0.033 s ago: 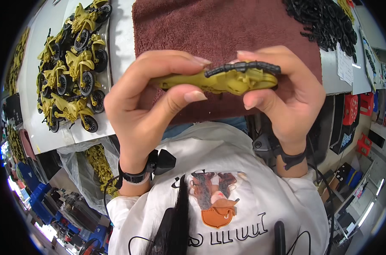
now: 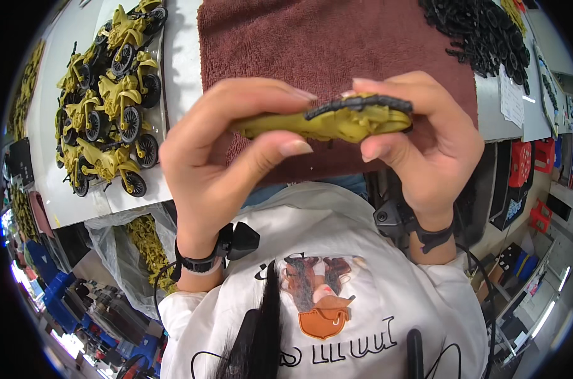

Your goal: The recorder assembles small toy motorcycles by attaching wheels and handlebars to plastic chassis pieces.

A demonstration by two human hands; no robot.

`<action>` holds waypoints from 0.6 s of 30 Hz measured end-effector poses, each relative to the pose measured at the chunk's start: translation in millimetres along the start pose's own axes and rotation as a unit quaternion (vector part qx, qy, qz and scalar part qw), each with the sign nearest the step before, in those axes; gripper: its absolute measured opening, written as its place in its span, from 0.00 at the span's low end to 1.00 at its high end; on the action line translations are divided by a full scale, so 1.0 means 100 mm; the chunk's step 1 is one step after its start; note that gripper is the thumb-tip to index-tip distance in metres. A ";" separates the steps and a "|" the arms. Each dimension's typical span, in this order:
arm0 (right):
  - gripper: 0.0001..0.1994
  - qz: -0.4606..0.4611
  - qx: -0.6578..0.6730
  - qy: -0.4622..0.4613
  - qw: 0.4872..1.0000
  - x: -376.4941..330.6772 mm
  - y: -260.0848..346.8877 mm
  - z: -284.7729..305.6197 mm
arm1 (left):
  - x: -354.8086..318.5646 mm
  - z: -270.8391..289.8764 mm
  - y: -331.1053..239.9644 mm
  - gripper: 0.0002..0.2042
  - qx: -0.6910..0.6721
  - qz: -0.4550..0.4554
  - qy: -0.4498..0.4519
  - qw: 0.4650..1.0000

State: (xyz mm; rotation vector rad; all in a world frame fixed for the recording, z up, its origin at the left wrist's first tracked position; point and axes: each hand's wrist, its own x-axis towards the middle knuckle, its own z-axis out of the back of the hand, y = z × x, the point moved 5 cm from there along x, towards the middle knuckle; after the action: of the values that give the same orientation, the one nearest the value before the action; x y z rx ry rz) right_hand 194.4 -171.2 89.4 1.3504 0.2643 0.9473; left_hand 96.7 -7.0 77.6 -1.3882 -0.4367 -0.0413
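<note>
Ok so the black bar (image 2: 360, 102) just tipped a hair, but the yellow toy body (image 2: 337, 124) stays 2-handed above the towel (image 2: 337, 44), left hand (image 2: 201, 155) and right hand (image 2: 441, 139) pinching its ends, nearly closed.

From here the olive-yellow toy piece (image 2: 337, 125) looks like smooth plastic with a dull sheen, its black bar (image 2: 362, 102) ridged matt plastic, the towel (image 2: 324, 38) rough cloth, the worktop (image 2: 182, 63) smooth, the bag (image 2: 118, 254) at left glossy, crinkled plastic film, and the sheet (image 2: 512, 101) at right paper.
</note>
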 end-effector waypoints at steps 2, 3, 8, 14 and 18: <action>0.22 0.018 -0.004 0.013 1.000 0.01 0.03 -0.05 | 0.02 0.00 -0.09 0.17 0.112 0.007 0.031 0.993; 0.22 0.031 -0.011 0.023 0.999 0.02 0.04 -0.07 | 0.05 -0.03 -0.17 0.18 0.181 0.019 0.049 0.982; 0.26 0.046 -0.013 -0.051 0.998 0.06 0.05 -0.05 | 0.17 0.42 -0.33 0.21 0.267 -0.063 0.037 0.961; 0.24 -0.021 -0.037 -0.056 0.998 -0.05 0.01 0.15 | -0.03 2.34 -0.66 0.19 0.344 0.074 -0.223 0.909; 0.14 -0.059 -0.036 -0.069 0.995 0.00 -0.09 0.18 | -0.04 2.71 -0.52 0.17 0.342 0.228 -0.103 0.906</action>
State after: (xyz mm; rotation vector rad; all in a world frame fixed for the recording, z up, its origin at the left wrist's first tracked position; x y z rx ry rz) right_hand 209.6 -183.2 85.3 1.3123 0.2002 0.7552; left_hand 4.6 240.8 156.2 -0.7645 -0.2486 0.5977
